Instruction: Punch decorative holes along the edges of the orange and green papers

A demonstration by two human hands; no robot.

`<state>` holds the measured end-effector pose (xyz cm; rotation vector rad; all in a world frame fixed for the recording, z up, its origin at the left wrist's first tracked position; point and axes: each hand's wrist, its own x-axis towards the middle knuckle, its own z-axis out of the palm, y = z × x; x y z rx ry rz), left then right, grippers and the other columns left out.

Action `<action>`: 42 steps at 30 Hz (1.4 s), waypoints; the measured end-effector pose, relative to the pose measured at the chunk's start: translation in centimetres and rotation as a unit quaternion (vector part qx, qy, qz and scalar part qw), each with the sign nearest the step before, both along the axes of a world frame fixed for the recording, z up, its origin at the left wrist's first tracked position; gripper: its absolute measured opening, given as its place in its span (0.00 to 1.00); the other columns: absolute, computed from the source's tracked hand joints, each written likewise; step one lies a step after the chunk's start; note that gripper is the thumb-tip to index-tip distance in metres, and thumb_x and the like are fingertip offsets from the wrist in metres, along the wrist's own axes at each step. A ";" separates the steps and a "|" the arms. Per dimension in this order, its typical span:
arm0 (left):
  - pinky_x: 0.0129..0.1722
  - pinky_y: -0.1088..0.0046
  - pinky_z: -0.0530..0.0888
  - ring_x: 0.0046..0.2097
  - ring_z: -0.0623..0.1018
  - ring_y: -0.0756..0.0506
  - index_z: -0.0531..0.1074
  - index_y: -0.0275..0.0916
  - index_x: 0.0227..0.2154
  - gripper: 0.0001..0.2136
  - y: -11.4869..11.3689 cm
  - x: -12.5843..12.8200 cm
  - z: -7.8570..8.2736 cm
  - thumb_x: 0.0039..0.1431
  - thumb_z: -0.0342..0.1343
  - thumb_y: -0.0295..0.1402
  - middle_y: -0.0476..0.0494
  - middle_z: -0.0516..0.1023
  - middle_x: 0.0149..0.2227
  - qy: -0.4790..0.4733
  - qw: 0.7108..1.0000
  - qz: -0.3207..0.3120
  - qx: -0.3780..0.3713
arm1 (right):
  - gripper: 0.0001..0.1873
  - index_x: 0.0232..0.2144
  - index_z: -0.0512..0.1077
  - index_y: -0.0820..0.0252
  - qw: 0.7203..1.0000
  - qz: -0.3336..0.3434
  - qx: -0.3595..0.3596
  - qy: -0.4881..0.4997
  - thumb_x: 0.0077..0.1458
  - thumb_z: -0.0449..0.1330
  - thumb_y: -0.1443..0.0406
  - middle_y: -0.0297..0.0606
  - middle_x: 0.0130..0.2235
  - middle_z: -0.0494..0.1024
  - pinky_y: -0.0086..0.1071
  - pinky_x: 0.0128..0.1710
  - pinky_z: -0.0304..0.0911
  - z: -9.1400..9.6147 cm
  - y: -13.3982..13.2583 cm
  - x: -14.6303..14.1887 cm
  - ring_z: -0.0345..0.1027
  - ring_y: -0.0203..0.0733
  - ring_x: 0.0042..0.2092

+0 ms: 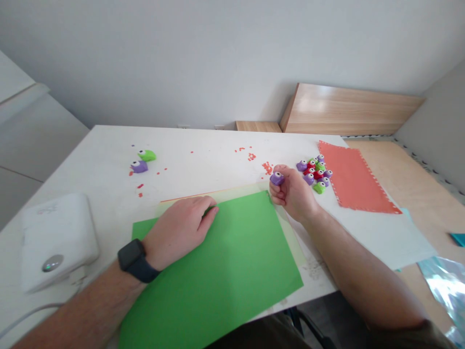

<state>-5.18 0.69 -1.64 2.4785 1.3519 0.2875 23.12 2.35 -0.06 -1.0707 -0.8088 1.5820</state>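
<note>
My left hand [183, 225], with a dark smartwatch [132, 257] on its wrist, lies palm down across the top edge of a green paper sheet [232, 266]. Its thumb points along the sheet, and the other fingers are partly hidden. Just past the sheet's top right corner, my right hand [290, 191] is closed around a small purple craft punch [277, 178] with an eye on it. A pale yellow-green sheet [240, 192] shows beneath the green one. Right of my right hand stands a cluster of purple, red and green punches [315, 172].
A green punch [147, 155] and a purple punch [139, 166] stand at the back left. Red paper bits [268, 168] are scattered behind the sheets. An orange-red sheet [358, 177] with notched edges lies right, over a pale sheet [392, 237]. A white corded device [58, 237] is at left.
</note>
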 end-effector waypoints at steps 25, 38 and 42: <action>0.44 0.59 0.70 0.43 0.78 0.39 0.74 0.40 0.41 0.13 0.0 0.0 0.0 0.74 0.45 0.38 0.42 0.80 0.40 0.001 1.000 -0.001 -0.004 | 0.24 0.25 0.62 0.55 0.999 0.025 -0.021 -0.003 0.64 0.54 0.45 0.31 0.18 0.62 0.30 0.19 0.40 -0.1 0.2 0.2 0.46 0.34 0.19; 0.43 0.60 0.70 0.42 0.78 0.39 0.74 0.40 0.41 0.13 0.0 0.0 0.0 0.74 0.46 0.38 0.43 0.80 0.39 0.008 1.000 0.004 -0.006 | 0.24 0.28 0.65 0.55 0.999 0.029 -0.045 0.009 0.66 0.51 0.45 0.31 0.19 0.66 0.30 0.18 0.41 0.1 0.1 0.1 0.47 0.34 0.18; 0.43 0.60 0.70 0.42 0.78 0.39 0.74 0.40 0.42 0.13 0.0 0.0 0.1 0.74 0.46 0.39 0.42 0.80 0.40 0.005 1.000 0.002 -0.001 | 0.22 0.30 0.66 0.56 0.999 0.019 -0.028 0.031 0.63 0.58 0.45 0.31 0.24 0.68 0.28 0.18 0.42 0.0 0.0 0.2 0.51 0.34 0.21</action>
